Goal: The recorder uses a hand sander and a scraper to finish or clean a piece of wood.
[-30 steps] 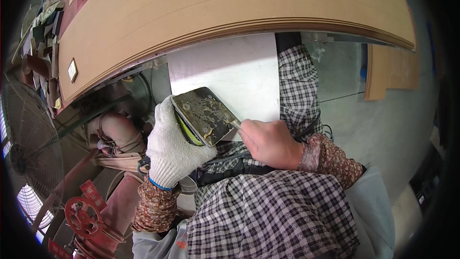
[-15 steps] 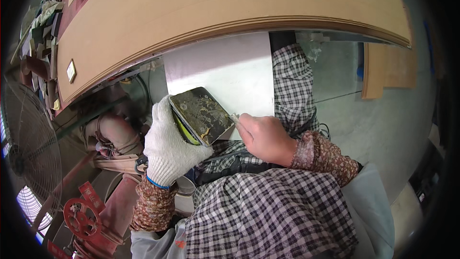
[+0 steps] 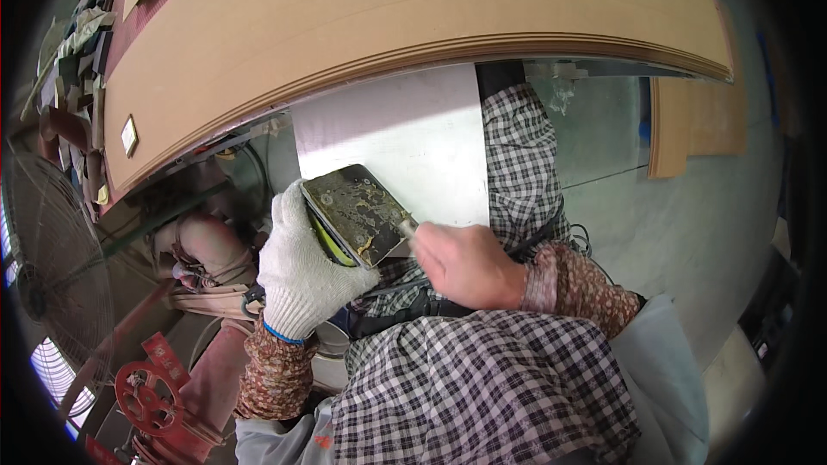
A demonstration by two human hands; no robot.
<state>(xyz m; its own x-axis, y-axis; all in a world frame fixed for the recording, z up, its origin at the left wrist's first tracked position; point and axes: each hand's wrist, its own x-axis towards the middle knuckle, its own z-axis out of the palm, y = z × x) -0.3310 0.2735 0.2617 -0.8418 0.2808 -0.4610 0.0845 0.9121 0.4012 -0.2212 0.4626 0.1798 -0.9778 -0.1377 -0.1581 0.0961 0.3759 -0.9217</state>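
Note:
My left hand (image 3: 297,271), in a white knitted glove, grips what appears to be a palm sander, its square pad (image 3: 355,208) turned up. The pad's face is dark and worn, with yellowish residue. A strip of bright green body (image 3: 329,241) shows beneath it by the glove. My bare right hand (image 3: 469,263), slightly blurred, is closed around a short greyish metal-looking piece (image 3: 407,226) at the pad's right edge. Most of that piece is hidden in the fingers, so its kind cannot be made out. A pale flat board (image 3: 405,129) lies under and beyond the sander.
Stacked tan boards (image 3: 413,0) span the far side, with a small pale block (image 3: 129,135) on top. Left are a wire-caged fan (image 3: 56,267), a red handwheel (image 3: 149,398) and sanding scraps (image 3: 73,77). More tan boards (image 3: 693,125) stand at right. Checked cloth (image 3: 482,387) covers my lap.
My right hand and the metal-looking piece have shifted slightly left and down along the pad's edge. The sander and my left hand have moved slightly down in view.

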